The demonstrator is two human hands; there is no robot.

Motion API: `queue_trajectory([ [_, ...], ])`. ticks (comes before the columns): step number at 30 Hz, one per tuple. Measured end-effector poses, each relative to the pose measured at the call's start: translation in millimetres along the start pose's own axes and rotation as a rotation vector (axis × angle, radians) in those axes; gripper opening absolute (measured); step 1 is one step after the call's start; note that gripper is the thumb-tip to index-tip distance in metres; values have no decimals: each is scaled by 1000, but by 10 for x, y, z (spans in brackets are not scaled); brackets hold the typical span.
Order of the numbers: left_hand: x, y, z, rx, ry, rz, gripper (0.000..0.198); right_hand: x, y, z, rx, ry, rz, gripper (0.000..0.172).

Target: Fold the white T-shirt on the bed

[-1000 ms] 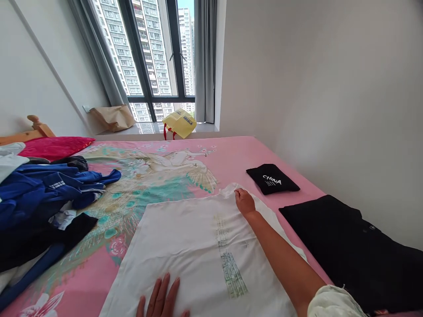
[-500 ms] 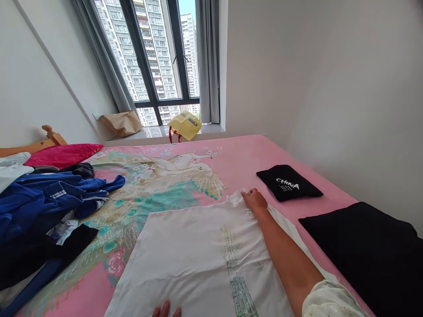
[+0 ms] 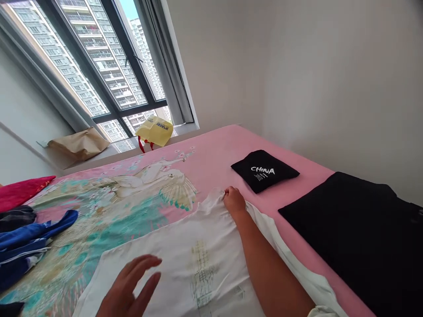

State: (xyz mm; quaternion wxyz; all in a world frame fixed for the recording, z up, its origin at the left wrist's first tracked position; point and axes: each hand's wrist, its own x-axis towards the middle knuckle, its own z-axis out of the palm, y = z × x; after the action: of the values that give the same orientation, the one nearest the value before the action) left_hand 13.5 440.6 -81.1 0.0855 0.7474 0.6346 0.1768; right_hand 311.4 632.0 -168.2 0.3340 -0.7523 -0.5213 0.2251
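Observation:
A white T-shirt (image 3: 148,264) with a faded green print lies spread on the bed in front of me. My right hand (image 3: 235,201) pinches its far edge, where the cloth bunches up under the fingertips. Above the shirt's left part is my left hand (image 3: 132,286), thumb and fingers apart, holding nothing. Just beyond my right hand rests a folded black garment (image 3: 261,178) with white "CHINA" lettering. A larger black garment (image 3: 343,237) is laid flat at the right.
Blue clothes (image 3: 29,240) are heaped at the left, near a red pillow (image 3: 23,191). The pink patterned bedsheet (image 3: 218,149) covers the bed. On the windowsill are a brown paper bag (image 3: 79,144) and a yellow bag (image 3: 155,130). A wall borders the bed's far right.
My left hand has come up from the bottom edge into fuller view, fingers apart. My right hand still grips the shirt's far edge. The camera view has turned right and tilted.

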Motion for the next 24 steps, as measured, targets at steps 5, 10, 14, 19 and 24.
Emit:
queue_trajectory([
  [5, 1676, 828, 376, 80, -67, 388, 30, 54, 30, -56, 82, -15, 7, 20],
  [10, 2433, 1204, 1124, 80, -132, 479, 38, 104, 51, -91, 129, -20, 15, 18],
  [14, 2624, 1132, 1329, -66, -71, 315, 17, 136, 55, -75, 115, -8, 22, 20],
  [19, 2779, 1022, 1425, -290, -12, 40, 23, 115, 42, -64, 105, 27, 36, 22],
  [24, 2860, 1016, 1572, -450, -116, -129, 23, 103, 35, -78, 7, 20, 4, 35],
])
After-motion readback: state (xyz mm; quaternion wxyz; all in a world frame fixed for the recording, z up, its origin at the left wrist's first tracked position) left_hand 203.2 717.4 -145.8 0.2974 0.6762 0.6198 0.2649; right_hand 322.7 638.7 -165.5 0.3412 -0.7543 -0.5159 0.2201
